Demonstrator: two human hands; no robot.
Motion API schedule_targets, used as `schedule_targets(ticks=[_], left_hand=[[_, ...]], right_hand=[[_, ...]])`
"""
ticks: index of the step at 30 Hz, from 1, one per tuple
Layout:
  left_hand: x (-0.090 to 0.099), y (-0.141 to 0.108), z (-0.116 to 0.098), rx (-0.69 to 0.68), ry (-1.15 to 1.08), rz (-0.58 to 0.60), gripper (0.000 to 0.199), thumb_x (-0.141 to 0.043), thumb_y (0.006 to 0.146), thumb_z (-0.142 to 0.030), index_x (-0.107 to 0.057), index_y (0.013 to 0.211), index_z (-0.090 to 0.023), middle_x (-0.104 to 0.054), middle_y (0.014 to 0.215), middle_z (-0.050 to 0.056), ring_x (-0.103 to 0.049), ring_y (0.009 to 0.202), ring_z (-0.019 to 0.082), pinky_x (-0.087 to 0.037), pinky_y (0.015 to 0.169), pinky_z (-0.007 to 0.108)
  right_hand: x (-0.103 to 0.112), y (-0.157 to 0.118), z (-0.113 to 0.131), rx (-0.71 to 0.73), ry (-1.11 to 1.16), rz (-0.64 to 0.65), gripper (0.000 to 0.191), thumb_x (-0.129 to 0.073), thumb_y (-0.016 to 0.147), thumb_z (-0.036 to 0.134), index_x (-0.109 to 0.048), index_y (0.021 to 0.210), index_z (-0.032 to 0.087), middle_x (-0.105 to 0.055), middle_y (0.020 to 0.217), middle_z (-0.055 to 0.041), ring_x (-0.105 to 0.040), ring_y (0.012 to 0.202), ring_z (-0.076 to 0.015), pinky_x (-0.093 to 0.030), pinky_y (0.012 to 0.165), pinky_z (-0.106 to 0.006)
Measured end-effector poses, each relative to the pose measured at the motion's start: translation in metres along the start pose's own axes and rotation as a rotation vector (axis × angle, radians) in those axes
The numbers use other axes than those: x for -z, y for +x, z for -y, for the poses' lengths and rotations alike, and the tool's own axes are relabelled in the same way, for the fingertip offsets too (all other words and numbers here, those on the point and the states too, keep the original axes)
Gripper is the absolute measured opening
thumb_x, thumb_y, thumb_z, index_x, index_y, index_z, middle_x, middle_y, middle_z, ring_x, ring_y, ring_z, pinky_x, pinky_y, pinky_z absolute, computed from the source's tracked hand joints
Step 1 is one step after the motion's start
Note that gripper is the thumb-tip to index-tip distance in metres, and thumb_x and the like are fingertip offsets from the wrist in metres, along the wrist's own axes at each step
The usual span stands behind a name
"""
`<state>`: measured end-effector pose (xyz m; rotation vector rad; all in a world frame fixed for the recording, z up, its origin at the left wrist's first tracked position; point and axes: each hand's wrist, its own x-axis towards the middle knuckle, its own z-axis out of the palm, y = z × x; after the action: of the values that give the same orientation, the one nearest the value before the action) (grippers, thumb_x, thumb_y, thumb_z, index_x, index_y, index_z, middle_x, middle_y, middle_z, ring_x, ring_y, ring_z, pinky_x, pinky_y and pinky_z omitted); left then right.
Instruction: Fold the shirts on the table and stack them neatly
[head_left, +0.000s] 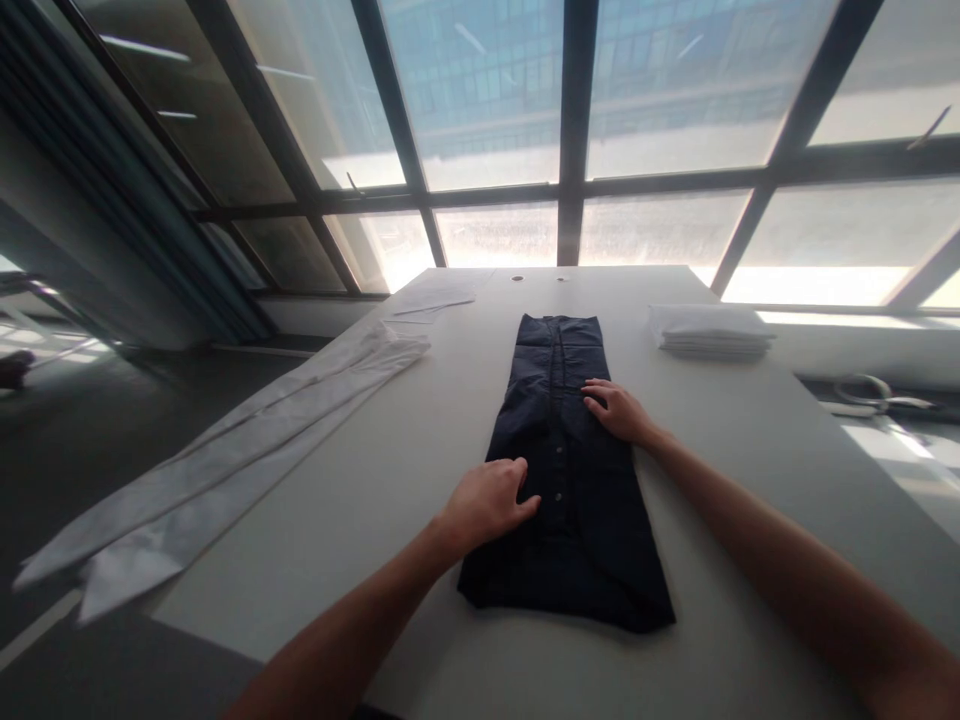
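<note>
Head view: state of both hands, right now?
Left hand: open, fingers loosely curled, at the navy garment, nothing visibly gripped.
Right hand: open, fingers extended over the garment, holding nothing visible.

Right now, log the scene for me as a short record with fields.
Surface: white table
Centre: dark garment, folded long and narrow, small buttons down its middle
Left hand: over the garment's left side, thumb and forefinger apart; grip unclear
Right hand: at the garment's right side, farther from the camera
Table left: white cloth along the edge
Table right: folded white stack
Background: framed windows
</note>
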<state>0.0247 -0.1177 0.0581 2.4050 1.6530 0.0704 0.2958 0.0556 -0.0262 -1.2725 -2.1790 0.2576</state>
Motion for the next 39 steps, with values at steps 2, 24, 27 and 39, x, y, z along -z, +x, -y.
schedule_targets(ticks=[2, 24, 27, 39], left_hand=[[-0.005, 0.001, -0.005, 0.009, 0.036, -0.001, 0.018, -0.062, 0.087, -0.039, -0.059, 0.083, -0.023, -0.069, 0.084, 0.006, -0.067, 0.075, 0.025, -0.045, 0.066, 0.032], [-0.034, 0.042, 0.045, -0.182, -0.094, -0.122, 0.055, -0.039, 0.105, -0.043, -0.039, 0.155, -0.02, -0.03, 0.164, 0.011, -0.019, 0.154, 0.027, -0.017, 0.123, 0.051], [-0.038, 0.043, 0.049, -0.178, -0.037, -0.066, 0.06, -0.033, 0.106, -0.05, -0.031, 0.159, -0.022, -0.023, 0.167, 0.009, -0.011, 0.156, 0.025, -0.009, 0.124, 0.052], [-0.019, 0.17, 0.078, -0.043, 0.062, 0.036, 0.065, -0.025, 0.105, -0.055, -0.027, 0.16, -0.021, -0.014, 0.169, 0.012, -0.01, 0.156, 0.027, -0.014, 0.122, 0.054]], right_hand=[[0.0, 0.0, 0.0, -0.003, -0.01, 0.005, 0.037, -0.052, 0.097, 0.034, -0.072, 0.123, 0.017, -0.063, 0.138, -0.0137, -0.056, 0.131, -0.0295, -0.042, 0.114, -0.047], [0.001, 0.001, 0.003, -0.014, -0.009, 0.016, 0.036, -0.054, 0.096, 0.033, -0.072, 0.123, 0.019, -0.064, 0.137, -0.0122, -0.057, 0.13, -0.028, -0.042, 0.114, -0.044], [0.001, 0.001, 0.004, -0.013, -0.008, 0.011, 0.035, -0.055, 0.095, 0.032, -0.072, 0.123, 0.02, -0.064, 0.137, -0.011, -0.057, 0.131, -0.0274, -0.041, 0.114, -0.044], [0.0, 0.001, 0.005, -0.001, -0.008, 0.005, 0.034, -0.055, 0.096, 0.029, -0.071, 0.125, 0.02, -0.064, 0.138, -0.0112, -0.056, 0.131, -0.0264, -0.041, 0.114, -0.043]])
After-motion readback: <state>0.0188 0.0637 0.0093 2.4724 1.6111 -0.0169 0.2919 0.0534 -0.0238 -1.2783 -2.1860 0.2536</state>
